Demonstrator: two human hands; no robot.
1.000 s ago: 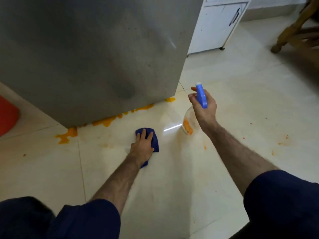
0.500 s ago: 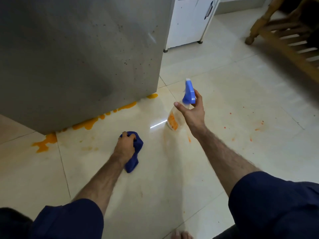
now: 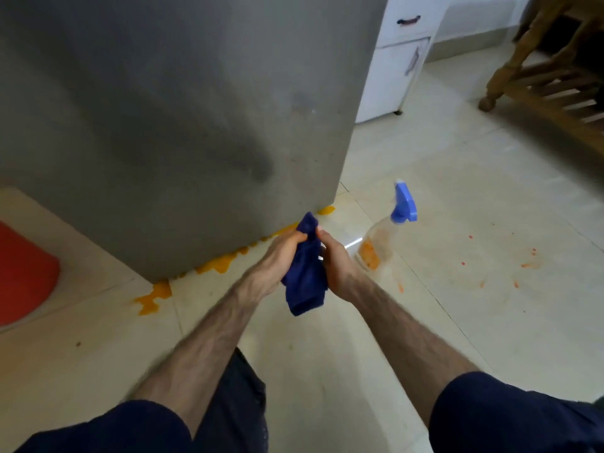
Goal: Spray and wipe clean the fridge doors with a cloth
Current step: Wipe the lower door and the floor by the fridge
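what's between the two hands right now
In the head view, the blue cloth hangs between the left hand and the right hand. Both hands pinch it near its top, in front of the fridge door.

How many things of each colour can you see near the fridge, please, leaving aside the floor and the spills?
Blue: 2, the cloth and the spray bottle head
Grey: 1, the fridge
White: 1, the cabinet
Red: 1, the tub
Brown: 1, the wooden chair
Total: 6
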